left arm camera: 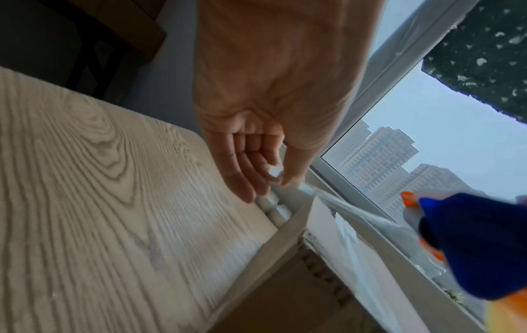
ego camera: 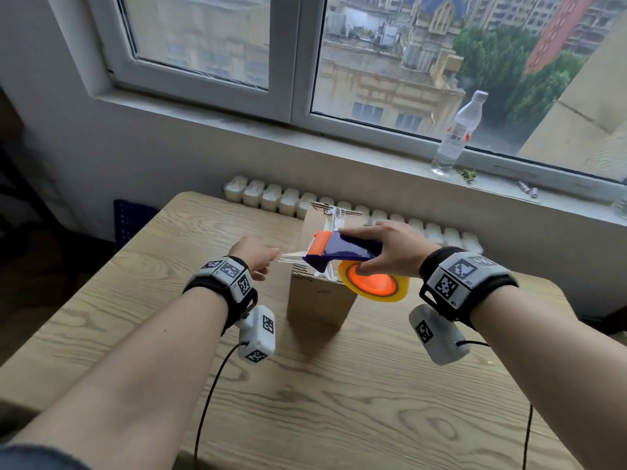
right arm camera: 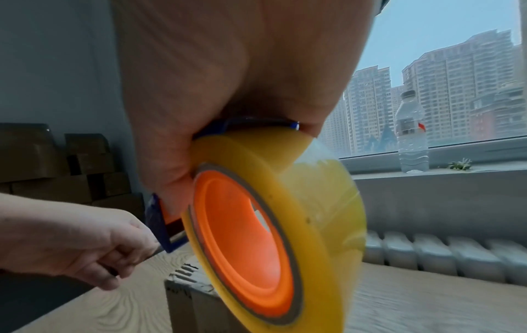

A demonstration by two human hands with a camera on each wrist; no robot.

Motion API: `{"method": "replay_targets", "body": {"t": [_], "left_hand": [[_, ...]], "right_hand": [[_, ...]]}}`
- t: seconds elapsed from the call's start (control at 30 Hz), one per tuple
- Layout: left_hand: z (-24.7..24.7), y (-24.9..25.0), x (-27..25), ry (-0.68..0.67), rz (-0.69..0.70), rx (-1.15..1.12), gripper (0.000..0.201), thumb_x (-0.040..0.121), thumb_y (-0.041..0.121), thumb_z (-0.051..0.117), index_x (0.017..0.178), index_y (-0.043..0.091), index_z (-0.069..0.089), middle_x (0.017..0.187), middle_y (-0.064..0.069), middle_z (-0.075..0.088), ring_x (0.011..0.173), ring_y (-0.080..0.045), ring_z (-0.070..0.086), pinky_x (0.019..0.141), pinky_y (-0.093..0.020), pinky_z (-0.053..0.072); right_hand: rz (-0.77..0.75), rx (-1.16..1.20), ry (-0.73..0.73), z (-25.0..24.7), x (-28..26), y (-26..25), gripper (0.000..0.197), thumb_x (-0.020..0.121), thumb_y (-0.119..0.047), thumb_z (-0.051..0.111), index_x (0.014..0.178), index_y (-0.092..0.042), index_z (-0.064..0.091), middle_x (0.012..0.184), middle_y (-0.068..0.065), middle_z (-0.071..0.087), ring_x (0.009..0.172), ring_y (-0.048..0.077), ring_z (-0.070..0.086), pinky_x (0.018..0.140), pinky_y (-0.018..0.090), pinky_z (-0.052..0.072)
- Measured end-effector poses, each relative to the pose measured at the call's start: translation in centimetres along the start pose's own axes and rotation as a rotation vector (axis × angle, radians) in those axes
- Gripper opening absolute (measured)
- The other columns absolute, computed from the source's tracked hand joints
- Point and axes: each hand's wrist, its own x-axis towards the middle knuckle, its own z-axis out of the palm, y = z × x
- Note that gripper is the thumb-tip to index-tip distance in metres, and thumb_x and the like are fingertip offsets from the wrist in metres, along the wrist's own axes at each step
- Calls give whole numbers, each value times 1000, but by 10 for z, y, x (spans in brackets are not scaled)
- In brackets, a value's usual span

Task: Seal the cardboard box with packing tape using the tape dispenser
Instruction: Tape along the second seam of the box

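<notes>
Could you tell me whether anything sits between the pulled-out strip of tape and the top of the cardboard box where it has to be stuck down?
Nothing visible does. The left hand pinches the tape stretched from the dispenser held by the right hand; only air shows between it and the box.

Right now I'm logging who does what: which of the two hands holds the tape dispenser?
The right hand: it grips the blue tape dispenser above the cardboard box. The left hand only pinches the pulled-out tape.

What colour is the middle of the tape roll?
Bright orange: the hub inside the yellowish tape roll. The right wrist view shows it best.
</notes>
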Motion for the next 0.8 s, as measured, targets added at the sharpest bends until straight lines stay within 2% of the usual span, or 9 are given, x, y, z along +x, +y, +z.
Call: {"method": "replay_targets", "body": {"t": [0.07,0.13,0.23,0.33,0.4,0.47,0.53,0.7,0.8], "left_hand": [[1,-4,1,-21,-7,-11,26,90,27,63,100,3,59,75,-8,55,64,-17,56,65,-32,56],[3,-9,1,-38,-2,14,32,90,32,63,103,3,60,78,-9,56,71,-19,58,73,-37,57],[6,-15,3,-66,-5,90,44,91,37,59,110,-3,59,91,-12,59,85,-23,60,84,-41,55],[9,-20,7,-83,-36,116,58,90,44,58,123,-4,54,100,-14,60,95,-26,63,89,-42,55],[10,-23,9,-92,-69,113,62,88,46,59,126,-3,51,102,-16,60,102,-30,64,91,-44,55],[12,-25,9,-101,-92,107,65,88,48,59,127,-2,49,104,-17,60,105,-31,64,92,-44,54],[13,-28,11,-103,-96,112,65,87,51,58,126,-1,51,106,-17,62,104,-30,64,91,-44,54],[18,-29,16,-135,-99,100,67,89,53,52,128,-2,49,106,-17,61,105,-31,63,92,-43,54],[25,-29,16,-175,-80,145,63,96,49,40,132,-3,46,121,-20,59,112,-31,59,95,-43,52]], "right_hand": [[-21,-12,3,-1,3,-4,62,77,-32,70,134,-44,48,86,-10,51,98,19,51,77,27,36],[-35,-35,-8,0,7,-6,62,75,-31,70,132,-47,50,96,-2,56,94,18,50,79,28,39],[-22,-35,-24,5,14,-6,62,73,-32,72,129,-49,52,94,-5,55,88,13,45,73,25,35],[-17,-41,-34,11,21,-7,61,70,-32,72,125,-51,54,88,-8,55,85,12,46,67,24,34],[-23,-47,-37,13,25,-8,60,69,-32,72,123,-51,56,82,-10,54,83,12,46,58,21,31],[-20,-45,-41,15,28,-9,59,69,-32,72,123,-50,57,74,-14,51,81,12,46,55,16,28],[-19,-42,-43,15,30,-9,59,69,-32,73,124,-49,57,70,-18,48,81,12,46,57,20,31],[-14,-43,-68,16,33,-9,60,68,-31,74,123,-48,58,89,-10,59,85,11,48,71,23,35],[-1,-52,-90,18,37,-8,60,69,-31,73,123,-50,57,100,-10,65,87,10,48,73,24,37]]}}
